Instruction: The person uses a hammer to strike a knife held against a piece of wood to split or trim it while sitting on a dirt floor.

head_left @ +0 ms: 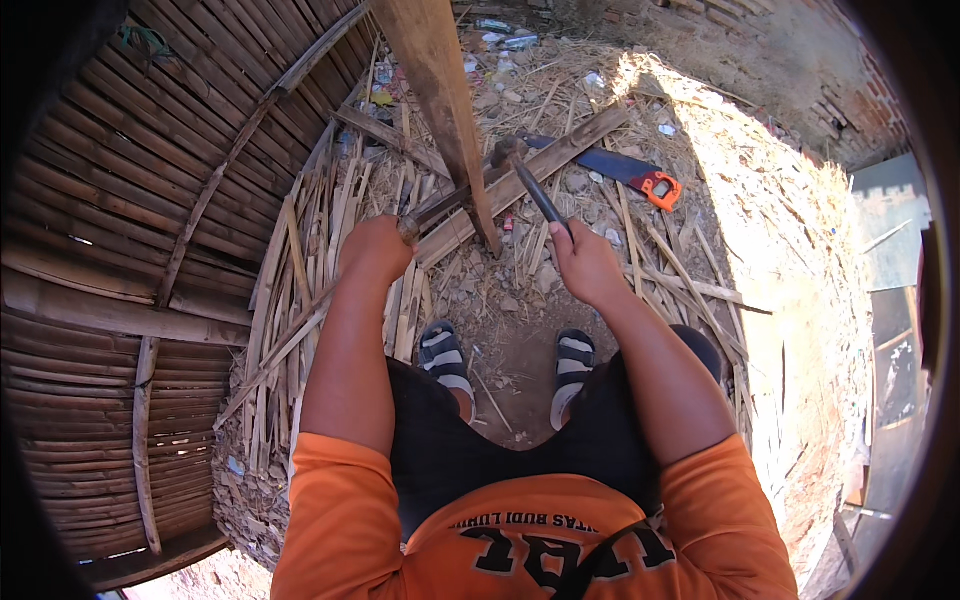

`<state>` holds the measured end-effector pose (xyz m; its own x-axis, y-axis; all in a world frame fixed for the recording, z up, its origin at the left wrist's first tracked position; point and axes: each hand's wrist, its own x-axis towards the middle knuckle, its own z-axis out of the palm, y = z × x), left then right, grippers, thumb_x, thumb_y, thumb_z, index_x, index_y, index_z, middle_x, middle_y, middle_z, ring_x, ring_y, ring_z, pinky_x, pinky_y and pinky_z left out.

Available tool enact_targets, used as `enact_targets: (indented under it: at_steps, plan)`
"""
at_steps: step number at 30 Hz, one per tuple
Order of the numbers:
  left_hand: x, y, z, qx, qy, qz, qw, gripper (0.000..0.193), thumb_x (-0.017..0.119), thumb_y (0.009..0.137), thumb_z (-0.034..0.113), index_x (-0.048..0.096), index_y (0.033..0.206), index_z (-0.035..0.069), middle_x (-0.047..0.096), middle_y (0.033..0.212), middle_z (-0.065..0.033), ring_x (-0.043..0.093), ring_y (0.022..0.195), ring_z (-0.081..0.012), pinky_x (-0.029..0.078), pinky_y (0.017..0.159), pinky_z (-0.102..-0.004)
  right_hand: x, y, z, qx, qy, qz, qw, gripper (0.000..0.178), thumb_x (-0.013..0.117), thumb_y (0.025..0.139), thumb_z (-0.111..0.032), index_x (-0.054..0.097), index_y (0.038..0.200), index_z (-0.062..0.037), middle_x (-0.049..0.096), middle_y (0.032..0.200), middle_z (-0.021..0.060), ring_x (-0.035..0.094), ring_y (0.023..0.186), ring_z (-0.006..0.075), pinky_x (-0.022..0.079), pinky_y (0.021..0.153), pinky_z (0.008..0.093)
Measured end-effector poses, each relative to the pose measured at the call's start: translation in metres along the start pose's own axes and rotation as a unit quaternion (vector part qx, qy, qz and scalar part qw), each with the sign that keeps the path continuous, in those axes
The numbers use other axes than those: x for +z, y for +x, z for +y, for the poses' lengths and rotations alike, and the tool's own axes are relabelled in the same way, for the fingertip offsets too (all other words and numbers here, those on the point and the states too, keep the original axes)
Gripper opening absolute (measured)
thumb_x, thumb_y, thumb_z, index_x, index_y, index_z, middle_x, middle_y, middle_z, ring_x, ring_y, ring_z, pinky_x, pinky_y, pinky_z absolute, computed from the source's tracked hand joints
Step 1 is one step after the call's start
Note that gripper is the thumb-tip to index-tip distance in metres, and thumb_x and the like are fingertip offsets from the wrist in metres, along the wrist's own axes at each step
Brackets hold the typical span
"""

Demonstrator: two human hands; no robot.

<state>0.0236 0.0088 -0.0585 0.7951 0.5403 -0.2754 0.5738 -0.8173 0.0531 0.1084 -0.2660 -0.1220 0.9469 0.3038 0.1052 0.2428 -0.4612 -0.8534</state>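
The two hands are apart, each closed around a tool. The left hand (pixel 375 248) grips a chisel-like tool (pixel 436 211) by its near end; its dark blade points toward the left side of a wooden post (pixel 437 90), though whether it touches cannot be told. The post leans, its narrow lower end near the ground ahead of the feet. The right hand (pixel 588 262) is wrapped around the handle of a hammer (pixel 538 188), whose head is just right of the post, over a long plank (pixel 575 143). This plank lies slantwise on the ground (pixel 520 310), passing behind the post. Just right of the plank rests a saw (pixel 625 171) with an orange handle. Wood strips (pixel 268 345) are heaped along the ground's left edge, beside a bamboo wall (pixel 130 200); a brick wall (pixel 790 70) borders its far right corner.
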Motion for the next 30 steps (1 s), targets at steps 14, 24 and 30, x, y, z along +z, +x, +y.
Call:
enact_targets:
  at_steps: [14, 24, 30]
  plan:
    - [0.0, 0.001, 0.001, 0.003, 0.021, -0.02, 1.0, 0.045, 0.078, 0.087, 0.034, 0.068, 0.12, 0.005, 0.069, 0.124, -0.0167, 0.065, 0.116, -0.0336, 0.053, 0.097, -0.0446, 0.012, -0.007, -0.001, 0.0, -0.171, -0.025, 0.985, 0.048, 0.046, 0.107, -0.047, 0.056, 0.094, -0.0018, 0.059, 0.066, 0.0096, 0.058, 0.058, 0.0222, 0.046, 0.058, 0.0372]
    - [0.017, 0.013, -0.005, 0.017, -0.011, 0.009, 1.0, 0.047, 0.08, 0.083, 0.034, 0.069, 0.117, 0.003, 0.07, 0.116, -0.0193, 0.066, 0.112, -0.0377, 0.052, 0.095, -0.047, 0.012, 0.002, 0.024, 0.049, -0.073, -0.062, 0.994, 0.048, 0.045, 0.107, -0.044, 0.058, 0.092, -0.0001, 0.061, 0.068, 0.0175, 0.061, 0.063, 0.035, 0.048, 0.063, 0.0443]
    - [0.017, 0.014, -0.01, 0.001, -0.011, -0.015, 1.0, 0.049, 0.079, 0.085, 0.034, 0.067, 0.122, 0.005, 0.069, 0.121, -0.0178, 0.065, 0.115, -0.0358, 0.052, 0.097, -0.0455, -0.014, 0.003, -0.023, 0.001, 0.101, 0.034, 0.994, 0.046, 0.045, 0.108, -0.042, 0.057, 0.094, 0.0005, 0.06, 0.067, 0.0179, 0.063, 0.064, 0.0354, 0.047, 0.062, 0.0445]
